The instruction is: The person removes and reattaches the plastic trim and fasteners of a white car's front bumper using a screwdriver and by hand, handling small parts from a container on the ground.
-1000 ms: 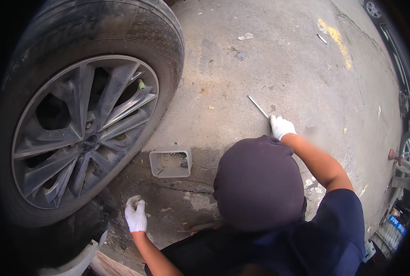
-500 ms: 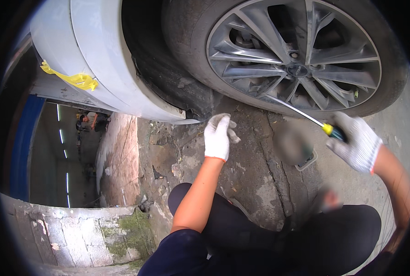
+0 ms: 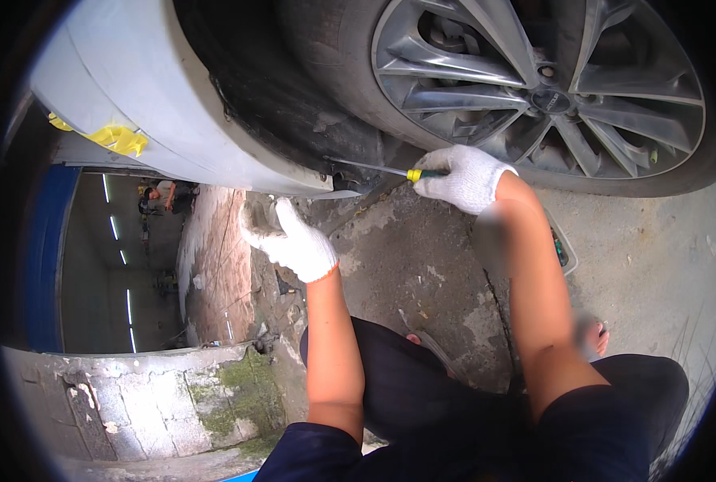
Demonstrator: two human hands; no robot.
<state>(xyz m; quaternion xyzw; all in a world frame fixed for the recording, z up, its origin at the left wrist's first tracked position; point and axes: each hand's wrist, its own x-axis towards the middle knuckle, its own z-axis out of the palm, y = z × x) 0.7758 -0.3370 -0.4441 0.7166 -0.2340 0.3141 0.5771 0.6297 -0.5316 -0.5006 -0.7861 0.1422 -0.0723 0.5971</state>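
Observation:
In a white knit glove, my right hand (image 3: 464, 178) grips a screwdriver (image 3: 415, 174) with a yellow and dark green handle. Its long metal shaft points left, the tip at the lower edge of the black wheel-arch liner (image 3: 314, 120), close to the end of the white bumper (image 3: 161, 88). Whether the tip touches a fastener there cannot be made out. My left hand (image 3: 289, 238), also gloved and grimy at the fingers, is held below the bumper's edge, thumb and fingers apart, with nothing in it. Right of the liner stands the car wheel (image 3: 534, 88) with its silver spoked rim.
Yellow tape (image 3: 117, 140) is stuck on the bumper. A plastic tray (image 3: 569, 251) with green items sits on the concrete, partly behind my right forearm. A mossy block wall (image 3: 149, 406) stands at lower left. Another person (image 3: 165, 195) is far off inside a doorway.
My right hand has brought the screwdriver left from the wheel rim to the wheel-arch liner. My left hand has moved left and down, its fingers now spread. The view has shifted slightly.

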